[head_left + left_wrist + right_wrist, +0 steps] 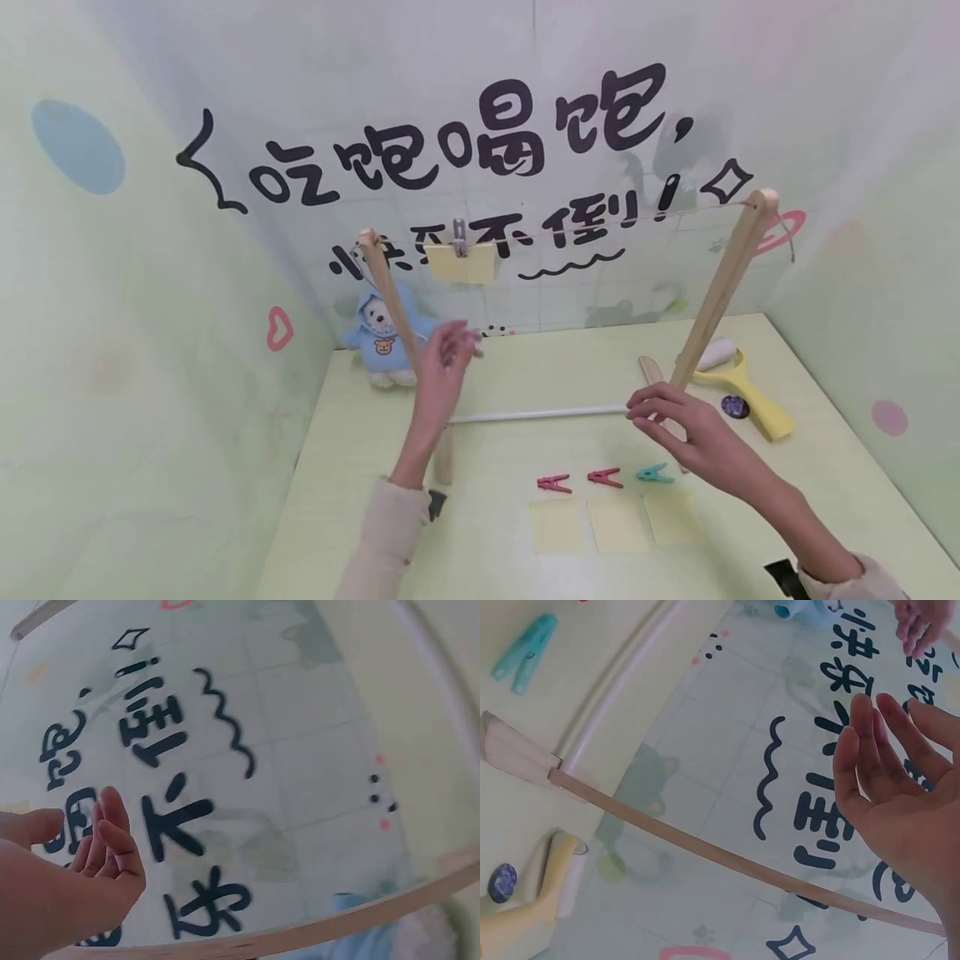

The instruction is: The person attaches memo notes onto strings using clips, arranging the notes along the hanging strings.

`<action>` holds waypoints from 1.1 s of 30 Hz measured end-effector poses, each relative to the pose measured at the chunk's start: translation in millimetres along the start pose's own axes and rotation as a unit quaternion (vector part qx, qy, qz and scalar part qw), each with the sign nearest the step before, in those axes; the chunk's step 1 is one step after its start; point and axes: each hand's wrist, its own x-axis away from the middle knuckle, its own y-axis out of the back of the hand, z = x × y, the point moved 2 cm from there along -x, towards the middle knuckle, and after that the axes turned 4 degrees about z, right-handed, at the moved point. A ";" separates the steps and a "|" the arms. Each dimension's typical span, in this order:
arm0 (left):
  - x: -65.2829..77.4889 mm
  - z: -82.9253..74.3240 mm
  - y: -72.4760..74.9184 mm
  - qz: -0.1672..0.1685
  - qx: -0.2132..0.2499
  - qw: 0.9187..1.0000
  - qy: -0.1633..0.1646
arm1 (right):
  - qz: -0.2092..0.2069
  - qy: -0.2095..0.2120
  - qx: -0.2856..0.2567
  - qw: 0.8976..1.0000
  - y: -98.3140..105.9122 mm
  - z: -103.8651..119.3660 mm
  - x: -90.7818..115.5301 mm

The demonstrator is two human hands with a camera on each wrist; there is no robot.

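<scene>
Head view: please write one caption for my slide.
Two bare hands near a wooden frame whose string holds one clipped note.

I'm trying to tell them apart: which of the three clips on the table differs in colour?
The teal clip at the row's right end, nearest the right hand; the middle clip and left clip are pinkish red.
</scene>
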 end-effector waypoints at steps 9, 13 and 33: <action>121.5 118.8 -58.3 0.154 -0.165 0.968 0.109 | 0.023 -0.024 0.007 0.999 -31.0 -16.3 17.8; 153.4 140.2 -75.5 0.169 -0.179 0.960 0.131 | 0.047 -0.041 0.044 0.997 -49.9 -25.7 22.9; 165.8 141.3 -86.9 0.150 -0.266 0.947 0.097 | 0.107 -0.040 0.149 0.982 -170.6 -45.4 54.4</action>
